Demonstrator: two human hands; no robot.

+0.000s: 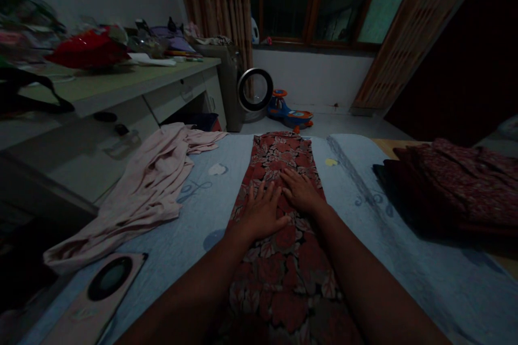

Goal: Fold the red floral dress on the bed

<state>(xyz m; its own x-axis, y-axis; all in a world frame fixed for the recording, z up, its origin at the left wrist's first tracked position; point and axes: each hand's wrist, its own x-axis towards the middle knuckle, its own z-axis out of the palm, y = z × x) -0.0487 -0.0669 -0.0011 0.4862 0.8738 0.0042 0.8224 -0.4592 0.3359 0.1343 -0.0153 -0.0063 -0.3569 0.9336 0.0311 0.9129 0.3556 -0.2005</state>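
Note:
A red, black and beige floral garment lies in a long, narrow folded strip on the light blue bed cover. My left hand rests flat on its left part, fingers spread and pointing away from me. Just ahead and to the right, my right hand lies on the same cloth, its fingers stretched out toward the left. Neither hand grips the fabric. The garment's near end runs down between my forearms to the bottom of the view, where it grows dark.
To the left lie a crumpled pink garment and a phone with a round camera ring. A stack of folded dark red clothes sits at right. Beyond the bed are a cluttered desk, a washing machine with its door open and a blue ride-on toy.

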